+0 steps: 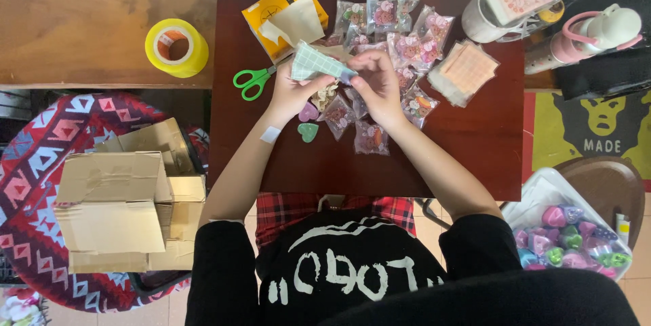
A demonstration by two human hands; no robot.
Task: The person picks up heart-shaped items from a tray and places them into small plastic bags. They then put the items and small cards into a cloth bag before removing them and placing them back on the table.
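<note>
Our left hand (290, 92) and right hand (375, 82) meet over the dark red-brown wooden table (468, 156), both pinched on a small pale green checked packet (317, 64): the left holds its near end, while the right's fingertips (354, 72) grip its far corner. We see the packet tilted above the table's middle, just clear of the pile beneath. Under our hands lie clear plastic sachets of small colourful pieces (400, 34), spread from the table's centre towards its far edge. A pink heart (308, 112) and a green heart (308, 132) rest on the table just near our left wrist. Green-handled scissors (252, 80) lie by the table's left edge, and an open yellow cardboard box (285, 14) sits at its far left corner. A roll of yellow tape (176, 47) stands off the table to its left. A stack of clear square bags (465, 72) lies towards the table's right side.
</note>
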